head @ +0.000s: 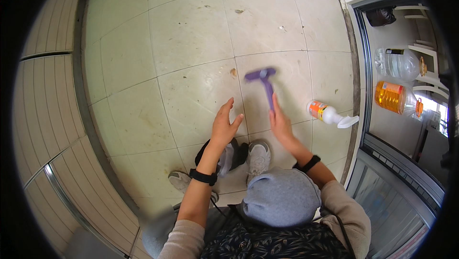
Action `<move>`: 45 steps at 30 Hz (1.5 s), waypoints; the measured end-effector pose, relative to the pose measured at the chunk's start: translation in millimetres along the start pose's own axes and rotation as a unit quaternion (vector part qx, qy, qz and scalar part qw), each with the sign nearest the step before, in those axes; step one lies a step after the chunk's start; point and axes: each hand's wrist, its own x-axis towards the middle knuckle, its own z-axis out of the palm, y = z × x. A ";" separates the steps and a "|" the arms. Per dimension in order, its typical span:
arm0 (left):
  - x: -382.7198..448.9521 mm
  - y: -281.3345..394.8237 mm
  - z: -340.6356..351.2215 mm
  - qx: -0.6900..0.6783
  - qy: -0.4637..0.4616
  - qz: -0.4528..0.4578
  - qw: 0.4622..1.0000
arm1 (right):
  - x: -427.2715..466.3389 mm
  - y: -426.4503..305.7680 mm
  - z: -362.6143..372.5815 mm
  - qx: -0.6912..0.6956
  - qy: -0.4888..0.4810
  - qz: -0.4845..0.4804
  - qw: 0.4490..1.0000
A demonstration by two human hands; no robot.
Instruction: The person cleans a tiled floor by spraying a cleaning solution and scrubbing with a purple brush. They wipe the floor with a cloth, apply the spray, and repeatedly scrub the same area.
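Note:
My right hand [282,124] grips the handle of a purple T-headed cleaning tool [269,92]. Its head is over the tiled floor [193,105] and slightly blurred; whether it has bristles or a blade, I cannot tell. My left hand [224,124] hangs over the floor to the left of the tool, thumb and fingers apart, holding nothing. To the right of my right hand a white spray bottle [324,112] with an orange and yellow label stands on the tiles. Brown stains and small bits of debris [233,73] dot the floor around the tool's head.
Ribbed cabinet fronts [46,94] line the left side. At the right, a cabinet with a sliding door [387,201] holds a clear jug [403,64], a bottle of yellow oil [389,97] and a black bag [381,16]. My sneakers [259,157] flank a black and white item [226,158].

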 end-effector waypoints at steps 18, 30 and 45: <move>8.0 11.8 9.7 -0.030 -0.021 -0.013 0.999 | -18.6 24.1 6.4 -0.009 -0.097 0.103 0.990; 4.9 13.1 -10.2 -0.070 0.015 -0.039 0.997 | 269.2 -26.0 -2.9 -0.083 0.077 -0.033 0.993; 16.2 -11.8 -25.2 -0.158 0.130 -0.058 0.977 | 0.8 -38.9 34.9 -0.005 -0.079 -0.124 0.989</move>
